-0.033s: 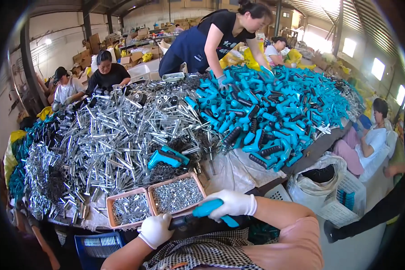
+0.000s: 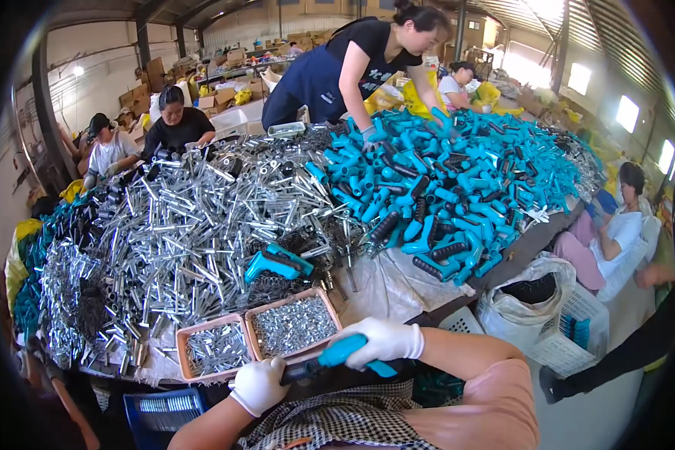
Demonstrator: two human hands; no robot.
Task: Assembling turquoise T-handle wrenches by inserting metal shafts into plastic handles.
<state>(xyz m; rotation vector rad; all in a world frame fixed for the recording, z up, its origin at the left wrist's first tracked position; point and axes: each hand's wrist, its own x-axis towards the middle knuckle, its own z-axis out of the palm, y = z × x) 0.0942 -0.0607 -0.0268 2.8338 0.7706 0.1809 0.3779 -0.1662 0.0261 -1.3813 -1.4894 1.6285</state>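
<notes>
My right hand (image 2: 386,343), in a white glove, is closed around the handle of a teal pistol-shaped tool (image 2: 340,350). The tool's black front end points left, where my gloved left hand (image 2: 258,385) closes around it. Fingers hide much of the tool. Just beyond my hands stand two pinkish trays: the left tray (image 2: 181,352) holds short metal pins, the right tray (image 2: 333,309) small metal pieces. Another teal pistol-shaped body (image 2: 279,262) lies behind them among dark springs (image 2: 281,287).
A large heap of metal tubes and pins (image 2: 202,217) covers the table's left and middle. Teal handle parts (image 2: 435,191) pile up at the right. Across the table a person (image 2: 345,67) reaches into them. A blue crate (image 2: 133,412) and a white sack (image 2: 502,315) flank me.
My hands and the tool hold nearly the same pose. Across the table, the standing person's hand in the teal heap has shifted slightly.
</notes>
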